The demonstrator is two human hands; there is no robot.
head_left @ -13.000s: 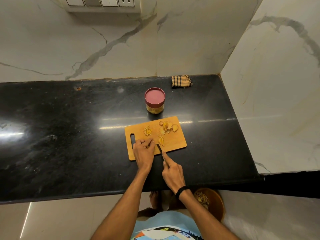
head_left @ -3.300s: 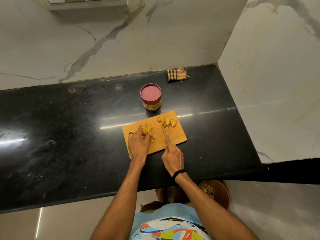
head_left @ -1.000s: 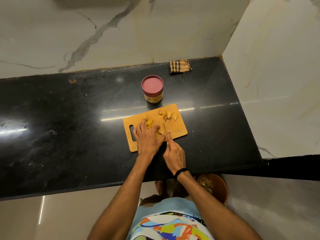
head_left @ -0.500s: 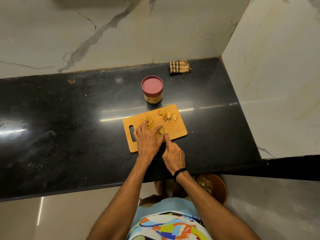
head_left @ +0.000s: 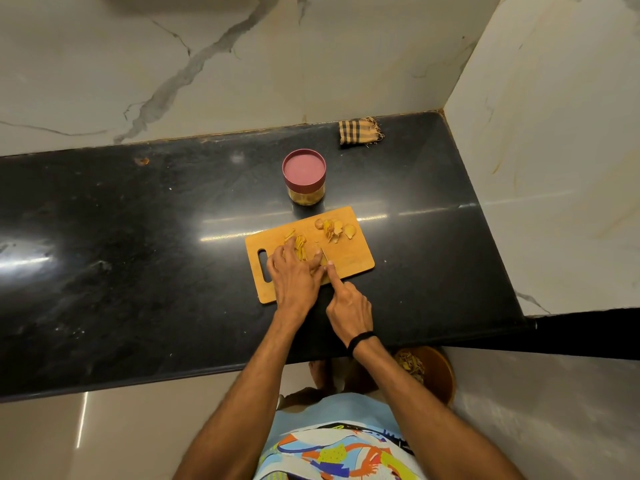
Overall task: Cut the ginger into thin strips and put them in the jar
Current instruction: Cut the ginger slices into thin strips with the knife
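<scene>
Black counter (head_left: pixel 138 254) meets marble walls (head_left: pixel 242 64); my left hand (head_left: pixel 294 277) holds ginger (head_left: pixel 320 261) on cutting board (head_left: pixel 353 261), right hand (head_left: pixel 348 306) grips knife (head_left: pixel 323 253).

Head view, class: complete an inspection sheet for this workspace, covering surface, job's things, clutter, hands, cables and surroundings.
Surface: black stone countertop, glossy, with an orange speck near the back edge.
Job's things: wooden cutting board bearing ginger slices and ginger strips; jar behind it, red lid on.
Clutter: checked cloth in the back corner.
Hands: left hand holds a ginger piece down; right hand grips the knife, forefinger along the blade.
Cables: nothing seen.
Surroundings: marble walls; brown bowl on the floor.
</scene>
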